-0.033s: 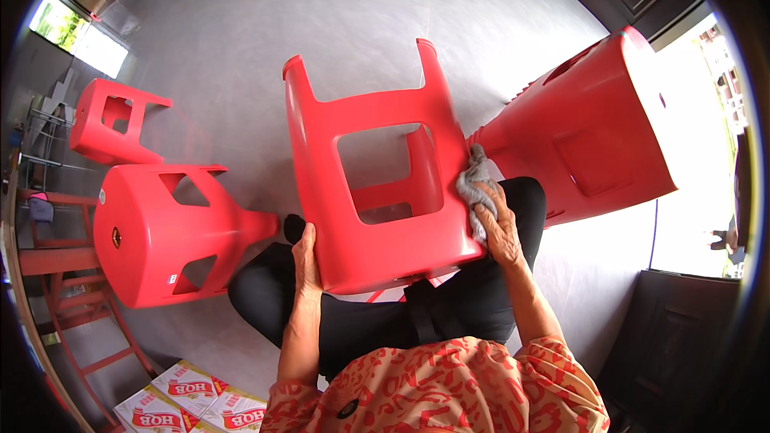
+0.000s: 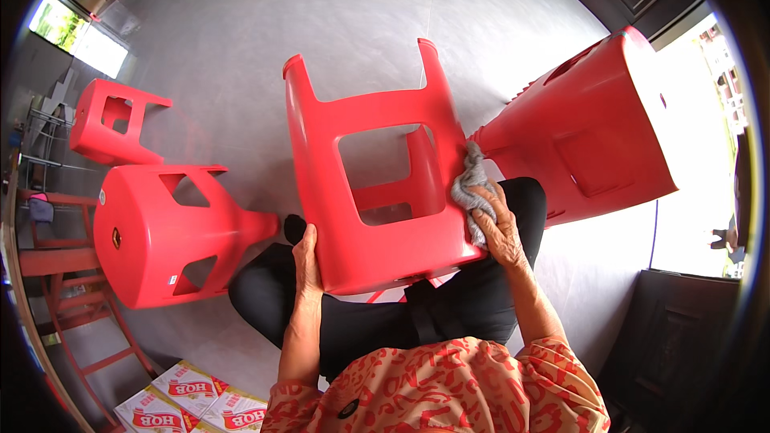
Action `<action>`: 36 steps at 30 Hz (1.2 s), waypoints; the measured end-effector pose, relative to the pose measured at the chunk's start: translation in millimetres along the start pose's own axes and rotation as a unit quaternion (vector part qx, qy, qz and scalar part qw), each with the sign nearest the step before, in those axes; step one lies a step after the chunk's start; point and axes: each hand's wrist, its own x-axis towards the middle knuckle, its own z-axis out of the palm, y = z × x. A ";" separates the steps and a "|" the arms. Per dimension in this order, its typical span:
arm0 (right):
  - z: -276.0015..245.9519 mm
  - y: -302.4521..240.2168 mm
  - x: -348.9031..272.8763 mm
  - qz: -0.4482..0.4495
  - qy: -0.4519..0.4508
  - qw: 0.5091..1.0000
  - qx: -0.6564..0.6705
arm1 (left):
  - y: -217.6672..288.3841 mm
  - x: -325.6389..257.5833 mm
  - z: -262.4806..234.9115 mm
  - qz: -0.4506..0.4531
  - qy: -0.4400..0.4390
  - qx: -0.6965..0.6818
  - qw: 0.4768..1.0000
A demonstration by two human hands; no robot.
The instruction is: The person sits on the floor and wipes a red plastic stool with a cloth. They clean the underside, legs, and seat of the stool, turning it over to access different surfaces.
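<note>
1. On my lap lies the red stool (image 2: 377, 184), tipped on its side, legs pointing away from me.
2. My left hand (image 2: 307, 261) grips its lower edge, fingers curled around the rim.
3. My right hand (image 2: 501, 228) presses a grey rag (image 2: 469, 188) against the stool's right side, fingers closed over it.
4. I judge I'm mid-wipe; next calls for steady bracing while the rag slides along the leg.

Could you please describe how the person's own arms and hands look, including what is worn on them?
Both forearms are bare and enter from the lower edge. The left hand and the right hand wear no gloves; I see no rings or watch. The sleeves end near the elbows; they belong to a loose orange-red top with a pale, scattered pattern.
</note>
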 end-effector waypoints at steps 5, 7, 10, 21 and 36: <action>3.1 0.7 56.2 -0.089 -0.007 0.983 -0.158 | 10.3 -12.3 13.1 0.040 -0.018 0.069 0.997; 7.9 17.4 93.2 -0.111 0.039 0.973 -0.200 | 5.9 -8.4 9.9 0.070 -0.049 0.106 0.991; 17.2 25.3 132.6 -0.160 0.088 0.946 -0.270 | 7.6 -10.2 13.1 0.066 -0.074 0.112 0.989; 109.6 -42.1 164.0 -0.283 -0.007 0.900 -0.332 | 8.8 -13.5 22.0 0.072 -0.063 0.133 0.986; 23.7 23.2 178.6 0.023 0.198 0.856 -0.478 | 0.0 -11.9 27.5 0.080 -0.055 0.135 0.986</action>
